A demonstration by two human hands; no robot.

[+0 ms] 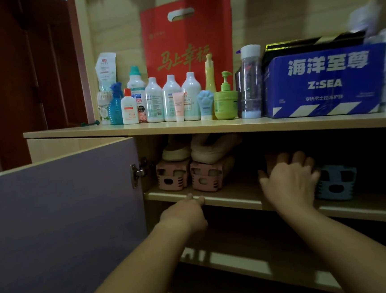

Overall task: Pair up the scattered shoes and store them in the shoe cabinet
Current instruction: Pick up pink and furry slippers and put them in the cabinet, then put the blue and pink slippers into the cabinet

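A person is reaching into the open shoe cabinet (pixel 215 198), both arms stretching up from the bottom of the frame. The right hand (pixel 288 180), at centre right, is lying with fingers (pixel 301 158) spread and nearly straight over a dim pinkish object on the upper shelf; whether that is a shoe or a holder, and whether anything is gripped beneath the palm, cannot be told. The left hand (pixel 184 213), at lower centre, is resting against the shelf's front edge, its fingers (pixel 193 199) curling loosely at the lip and holding nothing visible.

Two beige slippers (pixel 201 149) are sitting paired on pink shoe racks (pixel 190 175) at centre; a blue shoe rack (pixel 337 182) is standing just beside the right hand. The work appears to be at the storing stage, with a slot being arranged on the shelf. The next move likely calls for settling whatever sits under the right palm squarely beside the blue rack.

The purple cabinet door (pixel 61 228) is filling the lower left. The cabinet's interior at right is dark, the lower shelves are barely legible, and no scattered shoes are in sight. Bottles (pixel 171 99), a red bag (pixel 187 37) and a blue box (pixel 324 81) are crowding the top surface.
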